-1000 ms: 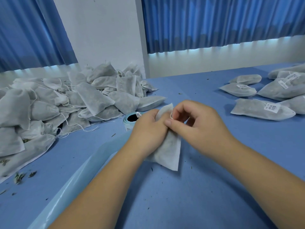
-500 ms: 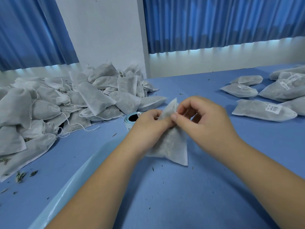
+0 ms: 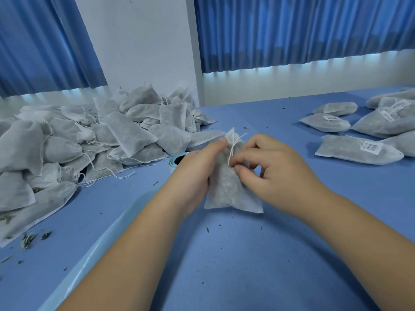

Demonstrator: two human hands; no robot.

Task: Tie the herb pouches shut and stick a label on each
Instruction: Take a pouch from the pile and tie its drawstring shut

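Between the two hands the pouch [image 3: 231, 187] stands on its bottom edge on the table [image 3: 247, 254], long axis upright and neck pointing up. Its left side is wrapped by the left hand [image 3: 197, 169], thumb pressed at the neck. Over on the other side the right hand [image 3: 276, 173] pinches the drawstring [image 3: 232, 151] with thumb and forefinger, other fingers loosely curled. Looks light and squishy, thin fabric over loose herbs, so I'd hold it at the cinched neck, not the belly, and pull gently. The label roll [image 3: 176, 161] sits just beyond the left hand.
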